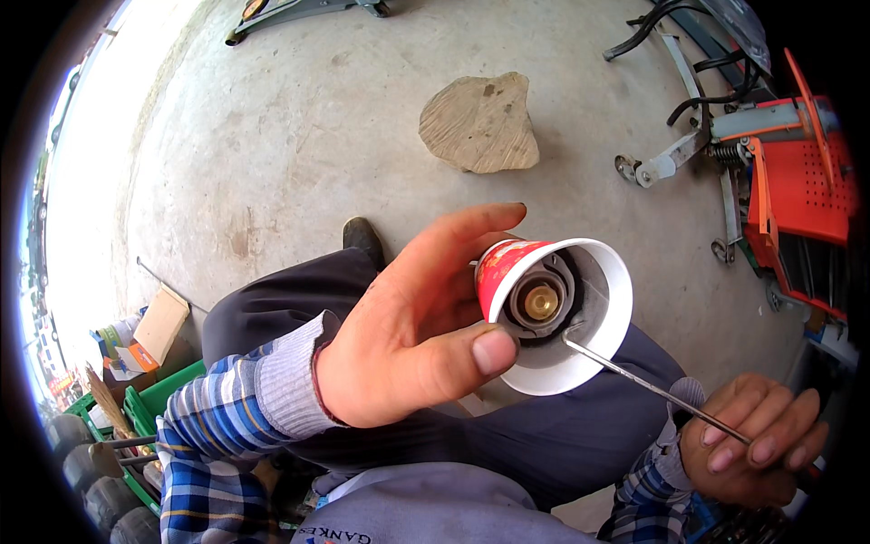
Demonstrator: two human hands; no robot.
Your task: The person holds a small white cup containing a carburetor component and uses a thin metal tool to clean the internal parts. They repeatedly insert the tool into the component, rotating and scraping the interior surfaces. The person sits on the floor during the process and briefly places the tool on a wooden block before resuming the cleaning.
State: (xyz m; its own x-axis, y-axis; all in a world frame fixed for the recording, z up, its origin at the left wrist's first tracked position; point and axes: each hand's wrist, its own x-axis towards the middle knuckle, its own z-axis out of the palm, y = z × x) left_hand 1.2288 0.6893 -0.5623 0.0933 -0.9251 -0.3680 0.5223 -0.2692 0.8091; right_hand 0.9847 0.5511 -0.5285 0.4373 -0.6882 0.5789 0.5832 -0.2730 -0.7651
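Observation:
My left hand [412, 326] grips a red and white cup [616, 295], fingers behind it and thumb at its near side. The cup is tilted so its white mouth faces me and to the right. Inside it sits a round dark grey metal part [565, 283] with a brass-coloured centre [542, 303]. At the lower right, my right hand [757, 440] is closed around a thin metal hook tool [648, 387]. The tool's slightly bent tip reaches into the cup, close to the metal part; whether they touch I cannot tell. Most of its handle is hidden by my fingers.
A cut wood block [480, 127] stands on the concrete floor [299, 118] ahead. To the right are a red perforated cart [802, 195] and a grey wheeled metal stand [671, 163]. Green crates [163, 399] and an opened cardboard box [161, 326] lie at my left.

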